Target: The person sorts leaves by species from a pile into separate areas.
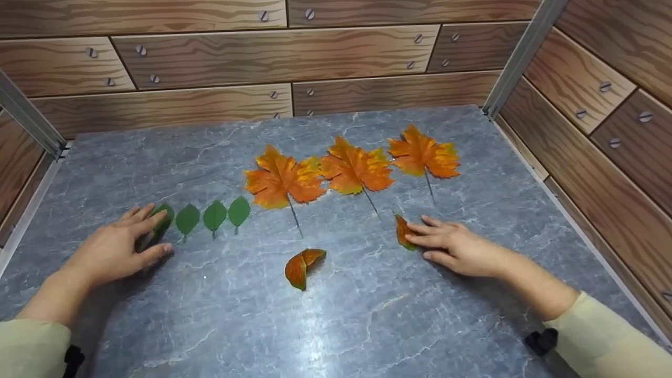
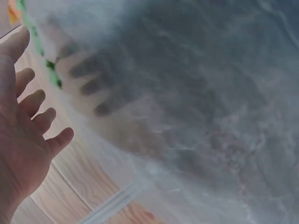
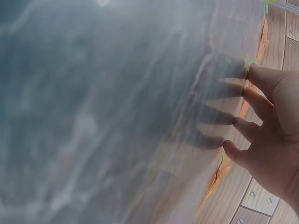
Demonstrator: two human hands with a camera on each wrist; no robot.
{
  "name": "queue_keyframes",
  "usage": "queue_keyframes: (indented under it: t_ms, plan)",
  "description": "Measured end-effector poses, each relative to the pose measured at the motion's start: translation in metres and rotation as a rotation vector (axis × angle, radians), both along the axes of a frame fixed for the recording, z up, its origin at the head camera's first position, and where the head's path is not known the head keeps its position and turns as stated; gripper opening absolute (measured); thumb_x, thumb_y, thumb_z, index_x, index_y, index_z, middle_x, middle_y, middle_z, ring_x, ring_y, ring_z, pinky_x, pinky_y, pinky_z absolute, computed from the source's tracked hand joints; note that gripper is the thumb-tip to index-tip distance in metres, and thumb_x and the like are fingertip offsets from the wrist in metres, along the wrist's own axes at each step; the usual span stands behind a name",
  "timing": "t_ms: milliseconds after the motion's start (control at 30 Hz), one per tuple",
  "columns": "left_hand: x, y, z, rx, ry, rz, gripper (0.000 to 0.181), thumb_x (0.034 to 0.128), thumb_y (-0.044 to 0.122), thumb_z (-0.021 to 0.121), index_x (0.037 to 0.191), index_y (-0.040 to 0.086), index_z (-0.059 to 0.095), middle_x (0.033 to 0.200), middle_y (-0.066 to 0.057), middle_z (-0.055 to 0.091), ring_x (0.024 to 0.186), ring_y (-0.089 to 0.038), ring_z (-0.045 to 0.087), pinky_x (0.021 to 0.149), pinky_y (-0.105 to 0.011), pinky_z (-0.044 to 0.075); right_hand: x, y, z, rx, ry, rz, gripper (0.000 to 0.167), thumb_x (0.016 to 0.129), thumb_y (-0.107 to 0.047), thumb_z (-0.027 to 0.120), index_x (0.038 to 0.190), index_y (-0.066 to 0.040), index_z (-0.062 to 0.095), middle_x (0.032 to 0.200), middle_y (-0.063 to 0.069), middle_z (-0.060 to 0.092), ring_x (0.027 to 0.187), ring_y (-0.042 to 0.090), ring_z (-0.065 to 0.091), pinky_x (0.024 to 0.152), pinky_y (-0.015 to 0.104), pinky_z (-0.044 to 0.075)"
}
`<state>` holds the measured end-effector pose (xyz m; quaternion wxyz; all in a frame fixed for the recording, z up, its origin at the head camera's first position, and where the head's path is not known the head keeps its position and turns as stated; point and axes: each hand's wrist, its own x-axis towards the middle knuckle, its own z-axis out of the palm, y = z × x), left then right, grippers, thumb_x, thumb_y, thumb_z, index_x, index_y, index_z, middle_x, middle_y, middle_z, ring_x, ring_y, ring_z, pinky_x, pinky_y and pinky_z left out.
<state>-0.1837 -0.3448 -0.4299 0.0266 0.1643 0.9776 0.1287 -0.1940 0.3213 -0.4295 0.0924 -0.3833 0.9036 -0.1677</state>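
My left hand (image 1: 113, 249) is at the left end of a row of small green leaves, its fingers extended over the leftmost green leaf (image 1: 167, 212) and partly covering it. In the left wrist view those fingers are spread, with nothing gripped. Toward the right, my right hand (image 1: 464, 249) has its fingers stretched out, the tips touching a small orange-brown leaf (image 1: 401, 232) with green edges. Seen from the right wrist, its fingertips (image 3: 230, 145) rest at the tabletop. A similar curled orange-brown leaf (image 1: 296, 270) lies between the hands, touched by neither.
Three orange maple leaves with dark stems, left (image 1: 283, 181), middle (image 1: 354, 169) and right (image 1: 422, 156), line the back of the grey marbled table (image 1: 236, 325). More green leaves (image 1: 214, 216) continue beside my left hand. Wood-patterned walls (image 1: 273, 55) enclose the back and sides.
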Motion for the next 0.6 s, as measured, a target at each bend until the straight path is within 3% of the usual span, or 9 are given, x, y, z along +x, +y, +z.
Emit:
queue_keyframes:
  t_ms: [200,367,467,600]
  plan:
    - [0.007,0.018,0.019,0.074,0.16,-0.032,0.073,0.1022,0.048,0.07,0.158,0.006,0.051,0.158,-0.029,0.047,0.141,-0.056,0.046,0.106,-0.076,0.039,-0.001,-0.001,0.001,0.004,-0.007,-0.001,0.046,0.11,-0.021,0.061,0.155,-0.013,0.057,0.165,0.011,0.044,0.152,0.049,0.033,0.114,0.077,0.027]
    - [0.007,0.054,0.032,0.188,0.268,-0.132,0.064,0.0993,0.038,0.077,0.152,0.007,0.059,0.149,-0.023,0.059,0.131,-0.051,0.059,0.107,-0.069,0.045,-0.001,-0.001,0.0,-0.003,-0.017,0.001,0.046,0.11,-0.02,0.061,0.155,-0.013,0.057,0.165,0.011,0.044,0.152,0.05,0.033,0.114,0.077,0.027]
    - [0.006,0.079,0.035,0.242,0.262,-0.201,0.06,0.0995,0.038,0.077,0.149,0.007,0.062,0.144,-0.019,0.064,0.126,-0.045,0.065,0.106,-0.063,0.049,-0.002,0.0,0.0,-0.005,-0.014,0.003,0.046,0.11,-0.02,0.062,0.155,-0.013,0.057,0.165,0.012,0.044,0.152,0.05,0.033,0.114,0.077,0.027]
    - [0.004,0.113,0.034,0.243,0.188,-0.273,0.058,0.1011,0.042,0.074,0.148,0.009,0.064,0.142,-0.014,0.067,0.125,-0.037,0.068,0.106,-0.056,0.052,-0.002,0.0,0.0,0.001,-0.011,0.004,0.046,0.11,-0.02,0.062,0.155,-0.013,0.057,0.165,0.012,0.043,0.152,0.05,0.033,0.114,0.077,0.026]
